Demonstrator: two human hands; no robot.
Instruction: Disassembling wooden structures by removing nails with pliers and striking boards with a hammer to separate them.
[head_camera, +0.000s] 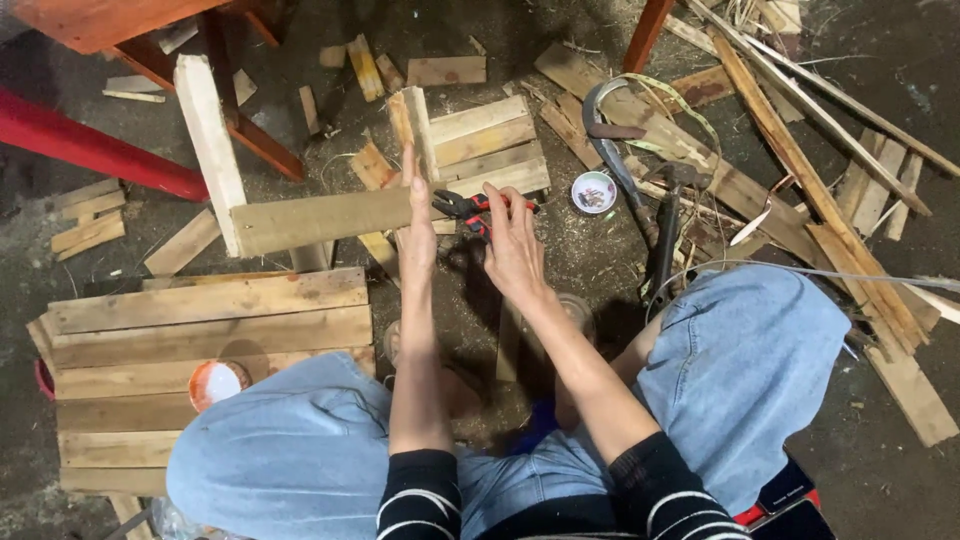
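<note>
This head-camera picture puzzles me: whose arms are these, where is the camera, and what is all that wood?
The camera sits on a person's head, looking down at their own lap and arms. The left hand steadies a flat grey-brown wooden plank joined to a pale upright wooden post. The right hand grips red-and-black-handled pliers at the plank's end. On the dark floor lie wood scraps, a slatted wooden pallet panel, a small white round bowl and a dark hammer.

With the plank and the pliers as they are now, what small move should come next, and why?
Probably close the red-handled pliers at the plank's end. The right hand holds the pliers there, and the left hand lies flat against that end, steadying it. What the pliers' tip meets is hidden behind the left hand.
</note>
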